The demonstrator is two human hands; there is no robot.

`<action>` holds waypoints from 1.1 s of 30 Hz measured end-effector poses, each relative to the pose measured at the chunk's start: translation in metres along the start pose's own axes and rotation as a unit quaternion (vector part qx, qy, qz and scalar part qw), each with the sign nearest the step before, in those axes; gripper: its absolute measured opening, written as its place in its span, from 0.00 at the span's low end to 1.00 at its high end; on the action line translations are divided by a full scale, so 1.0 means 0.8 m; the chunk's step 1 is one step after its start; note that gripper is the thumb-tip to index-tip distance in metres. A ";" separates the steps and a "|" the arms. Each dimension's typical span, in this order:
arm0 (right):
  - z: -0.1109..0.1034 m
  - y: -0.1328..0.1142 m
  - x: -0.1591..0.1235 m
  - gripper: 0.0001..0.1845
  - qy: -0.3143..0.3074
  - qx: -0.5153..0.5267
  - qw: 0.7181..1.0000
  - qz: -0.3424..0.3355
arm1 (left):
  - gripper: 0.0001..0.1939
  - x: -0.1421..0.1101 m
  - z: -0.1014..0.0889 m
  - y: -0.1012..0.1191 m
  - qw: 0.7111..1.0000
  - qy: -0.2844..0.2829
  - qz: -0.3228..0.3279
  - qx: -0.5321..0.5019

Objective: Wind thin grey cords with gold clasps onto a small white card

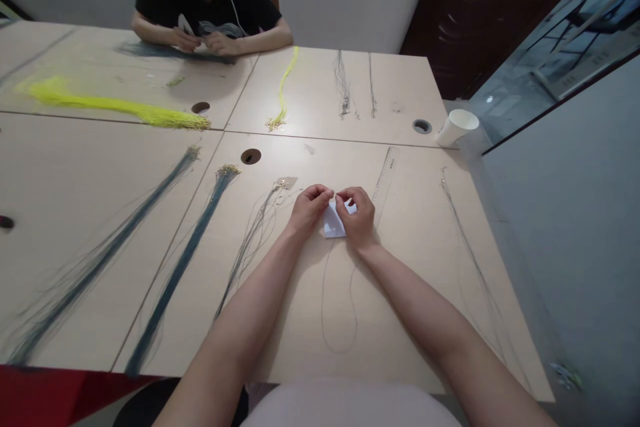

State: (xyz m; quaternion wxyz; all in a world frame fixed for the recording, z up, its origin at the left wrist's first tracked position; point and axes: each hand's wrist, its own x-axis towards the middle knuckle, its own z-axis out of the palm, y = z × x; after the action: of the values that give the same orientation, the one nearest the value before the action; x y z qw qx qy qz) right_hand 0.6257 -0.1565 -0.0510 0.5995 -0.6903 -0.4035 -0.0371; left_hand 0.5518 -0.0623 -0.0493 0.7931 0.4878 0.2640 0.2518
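My left hand (311, 210) and my right hand (357, 217) meet over a small white paper (333, 223), fingertips pinched close together. A thin grey cord (323, 310) hangs in a loop on the table toward my body, and its two strands run up to my hands. What sits right at the fingertips is too small to make out. Left of my left hand lies a loose bunch of thin cords (249, 240) with metal ends on a small beige piece (287, 183). A clear ruler (386, 177) lies just beyond my right hand.
Two dark blue-green cord bundles (186, 250) (117, 240) with gold-coloured ends lie at left. Yellow cords (120, 105) lie further back. Across the table (400, 347), a person (240, 7) handles something small. A white cup (457, 127) stands at the right edge; another few cords (470, 247) lie nearer.
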 end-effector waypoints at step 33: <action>-0.003 0.003 0.002 0.02 -0.022 0.060 0.994 0.093 | 0.11 -0.001 -0.001 -0.002 0.997 -0.017 0.037 0.064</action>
State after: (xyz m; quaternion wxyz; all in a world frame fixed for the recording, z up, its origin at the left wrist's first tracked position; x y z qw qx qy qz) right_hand 0.6294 -0.1572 -0.0517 0.6315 -0.6885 -0.3517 0.0578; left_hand 0.5508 -0.0629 -0.0512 0.7545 0.5513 0.2483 0.2552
